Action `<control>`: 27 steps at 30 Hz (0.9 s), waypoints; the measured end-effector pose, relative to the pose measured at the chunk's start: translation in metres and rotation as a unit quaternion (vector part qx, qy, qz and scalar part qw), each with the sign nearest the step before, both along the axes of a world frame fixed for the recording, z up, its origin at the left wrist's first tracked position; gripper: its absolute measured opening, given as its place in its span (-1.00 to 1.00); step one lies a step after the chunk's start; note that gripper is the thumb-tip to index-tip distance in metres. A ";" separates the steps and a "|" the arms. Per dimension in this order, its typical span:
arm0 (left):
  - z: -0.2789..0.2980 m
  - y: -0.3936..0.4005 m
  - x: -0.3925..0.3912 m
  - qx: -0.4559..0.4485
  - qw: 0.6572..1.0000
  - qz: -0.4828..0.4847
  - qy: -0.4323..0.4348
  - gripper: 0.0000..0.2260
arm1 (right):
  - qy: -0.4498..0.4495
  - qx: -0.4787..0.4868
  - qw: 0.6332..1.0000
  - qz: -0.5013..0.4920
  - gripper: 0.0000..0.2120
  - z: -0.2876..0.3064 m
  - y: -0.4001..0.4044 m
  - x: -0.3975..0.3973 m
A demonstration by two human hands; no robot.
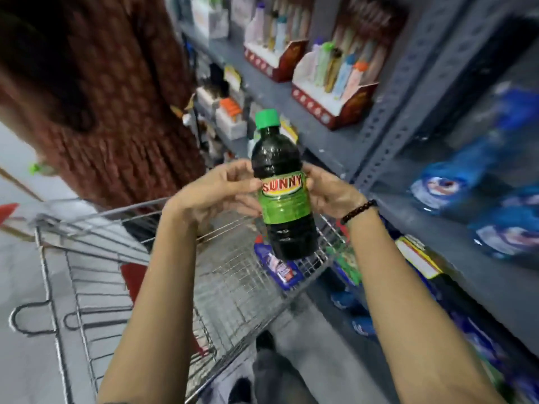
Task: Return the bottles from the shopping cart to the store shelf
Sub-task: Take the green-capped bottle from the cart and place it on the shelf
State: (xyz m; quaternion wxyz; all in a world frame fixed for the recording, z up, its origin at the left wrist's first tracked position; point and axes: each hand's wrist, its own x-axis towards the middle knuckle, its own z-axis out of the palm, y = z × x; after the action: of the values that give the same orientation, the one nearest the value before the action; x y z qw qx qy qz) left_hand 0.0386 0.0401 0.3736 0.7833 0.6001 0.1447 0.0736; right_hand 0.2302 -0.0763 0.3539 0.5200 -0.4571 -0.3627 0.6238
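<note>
A dark bottle [280, 182] with a green cap and a green "SUNNY" label stands upright in the air above the wire shopping cart [233, 284]. My left hand [215, 193] grips its left side at the label. On the other side, my right hand [329, 191], with a beaded bracelet at the wrist, holds it at the same height. A blue bottle or pouch [277, 266] lies in the cart at its far right corner. The grey metal store shelf [423, 217] runs along the right.
A person in a patterned brown garment [122, 112] stands at the far side of the cart. The upper shelf holds red display boxes of small bottles [332, 83]. Blue packets [478, 176] fill the right shelf, and more packets sit on the lower shelves.
</note>
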 end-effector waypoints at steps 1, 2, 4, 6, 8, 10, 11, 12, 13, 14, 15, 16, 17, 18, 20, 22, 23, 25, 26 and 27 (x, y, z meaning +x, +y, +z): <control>0.018 -0.008 0.005 0.022 0.999 -0.020 -0.016 -0.24 | -0.007 0.021 1.000 -0.021 -0.25 0.014 -0.011 0.001; 0.035 -0.017 0.010 0.041 0.998 -0.040 -0.030 -0.28 | -0.012 0.042 0.998 -0.044 -0.20 0.027 -0.024 0.001; 0.061 -0.037 0.020 0.072 0.993 -0.079 -0.054 -0.32 | -0.015 0.082 0.994 -0.074 -0.15 0.047 -0.052 0.006; 0.080 -0.057 0.033 0.096 0.986 -0.114 -0.074 -0.34 | -0.018 0.112 0.989 -0.093 -0.20 0.063 -0.084 0.010; 0.091 -0.078 0.047 0.108 0.981 -0.141 -0.081 -0.29 | -0.031 0.129 0.985 -0.113 -0.31 0.074 -0.116 0.018; 0.096 -0.099 0.066 0.118 0.974 -0.171 -0.085 -0.24 | -0.044 0.135 0.981 -0.129 -0.39 0.081 -0.150 0.025; 0.095 -0.110 0.077 0.123 0.971 -0.185 -0.086 -0.22 | -0.041 0.131 0.980 -0.143 -0.41 0.082 -0.167 0.030; 0.094 -0.122 0.089 0.126 0.969 -0.198 -0.082 -0.19 | -0.040 0.123 0.978 -0.161 -0.42 0.081 -0.186 0.036; 0.092 -0.133 0.102 0.130 0.966 -0.212 -0.076 -0.16 | -0.050 0.110 0.975 -0.184 -0.42 0.080 -0.205 0.041; 0.089 -0.146 0.116 0.135 0.962 -0.230 -0.066 -0.17 | -0.066 0.095 0.971 -0.210 -0.41 0.077 -0.224 0.048; 0.083 -0.158 0.131 0.143 0.956 -0.249 -0.055 -0.22 | -0.078 0.084 0.966 -0.233 -0.40 0.073 -0.244 0.056; 0.076 -0.172 0.148 0.149 0.951 -0.267 -0.045 -0.37 | -0.082 0.074 0.961 -0.254 -0.38 0.067 -0.266 0.064; 0.068 -0.188 0.166 0.152 0.947 -0.281 -0.040 -0.56 | -0.081 0.066 0.955 -0.277 -0.39 0.060 -0.288 0.072; 0.059 -0.205 0.184 0.157 0.944 -0.289 -0.038 -0.71 | -0.079 0.056 0.948 -0.304 -0.41 0.052 -0.310 0.079; 0.039 -0.246 0.222 0.172 0.939 -0.297 -0.032 -0.75 | -0.070 0.043 0.928 -0.363 -0.46 0.033 -0.355 0.093; 0.021 -0.289 0.257 0.185 0.932 -0.310 -0.028 -0.73 | -0.046 0.044 0.900 -0.431 -0.44 0.011 -0.395 0.108; 0.012 -0.309 0.275 0.182 0.931 -0.316 -0.026 -0.71 | -0.034 0.045 0.884 -0.464 -0.39 0.002 -0.412 0.117; -0.002 -0.342 0.308 0.168 0.932 -0.319 -0.026 -0.69 | -0.024 0.039 0.854 -0.518 -0.26 -0.010 -0.438 0.135; -0.007 -0.355 0.322 0.161 0.934 -0.319 -0.028 -0.68 | -0.022 0.038 0.842 -0.538 -0.23 -0.013 -0.447 0.144; -0.012 -0.366 0.336 0.151 0.936 -0.318 -0.027 -0.66 | -0.019 0.041 0.830 -0.556 -0.23 -0.015 -0.455 0.151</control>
State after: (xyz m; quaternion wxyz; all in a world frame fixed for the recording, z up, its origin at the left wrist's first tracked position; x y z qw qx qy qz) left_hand 0.3745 -0.3263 0.3616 0.6697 0.7236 -0.0879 -0.1424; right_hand 0.3817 -0.5313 0.3393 0.7902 -0.5717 -0.0817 0.2049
